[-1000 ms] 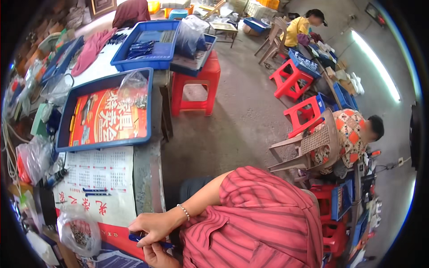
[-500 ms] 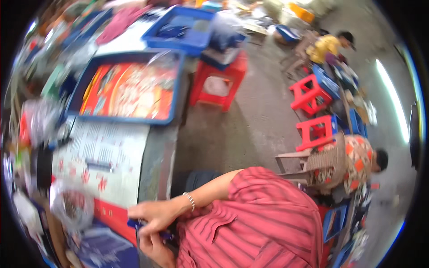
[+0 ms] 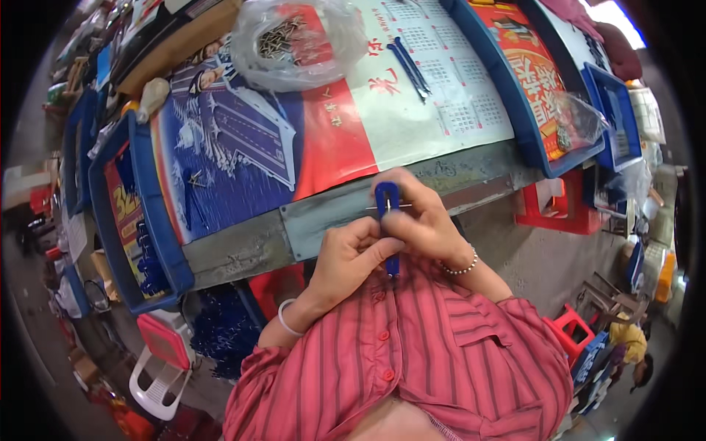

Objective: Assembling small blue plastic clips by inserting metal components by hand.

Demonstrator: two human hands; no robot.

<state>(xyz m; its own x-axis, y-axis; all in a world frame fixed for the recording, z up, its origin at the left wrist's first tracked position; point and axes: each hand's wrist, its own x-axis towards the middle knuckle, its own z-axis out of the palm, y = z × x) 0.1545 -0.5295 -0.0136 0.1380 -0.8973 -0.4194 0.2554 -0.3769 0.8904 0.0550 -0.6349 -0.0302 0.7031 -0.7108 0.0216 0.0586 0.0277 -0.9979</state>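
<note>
Both of my hands hold a narrow blue plastic piece [image 3: 387,200] upright in front of my chest, just below the table's metal edge [image 3: 323,220]. My left hand [image 3: 351,256] grips its lower part, with the bottom end sticking out under the fingers. My right hand [image 3: 425,220] wraps its upper part from the right. A thin metal pin [image 3: 375,209] lies across the piece near its top. A white bangle is on my left wrist and a bead bracelet on my right.
A clear bag of small metal parts [image 3: 301,40] and two loose blue pieces [image 3: 408,62] lie on the calendar-covered table. Blue trays stand at left [image 3: 151,220] and right [image 3: 526,128]. Below are a heap of blue pieces [image 3: 220,331], a red stool [image 3: 551,214] and a white chair [image 3: 158,376].
The view has swung down onto the table. My hands have come together in front of my chest, both now gripping the blue piece that was at the table edge.
</note>
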